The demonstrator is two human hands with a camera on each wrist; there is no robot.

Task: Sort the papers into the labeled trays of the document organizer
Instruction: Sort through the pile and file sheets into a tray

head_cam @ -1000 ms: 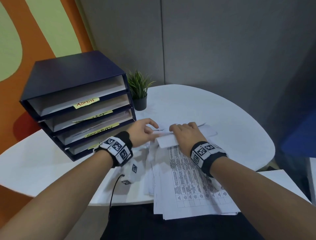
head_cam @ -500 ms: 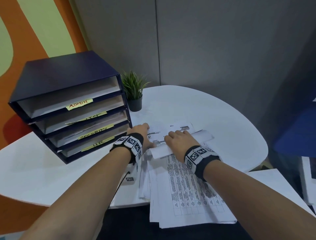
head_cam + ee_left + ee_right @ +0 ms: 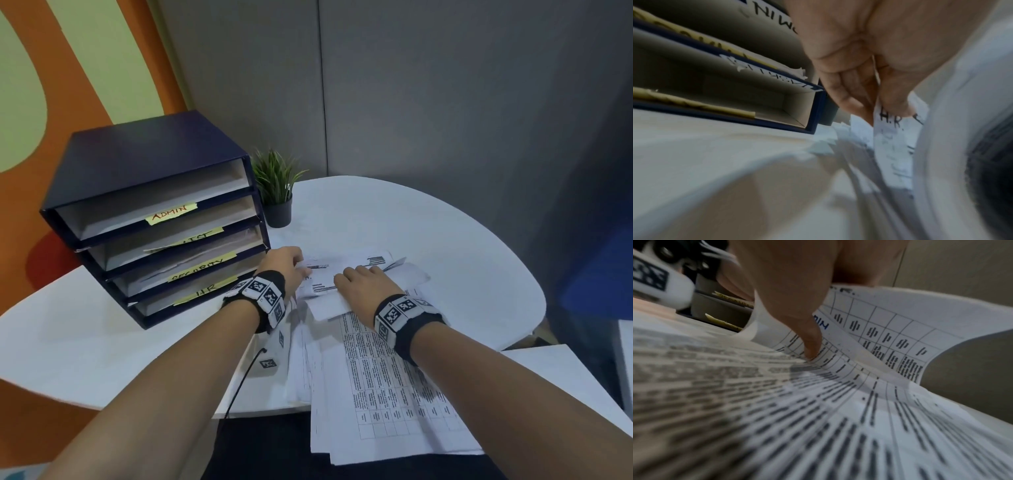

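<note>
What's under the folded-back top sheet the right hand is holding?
A white printed sheet marked H.R., pinched by the left hand; more papers lie below, their text covered.

Both forearms reach forward, side by side, each wrist banded with a black strap bearing coded markers. The left hand [image 3: 282,265] curls, thumb and fingers [image 3: 846,95] pinching a sheet (seen from its wrist). The right hand [image 3: 359,286] lies knuckles-up just beside it, thumb [image 3: 812,340] pressing downward.
</note>
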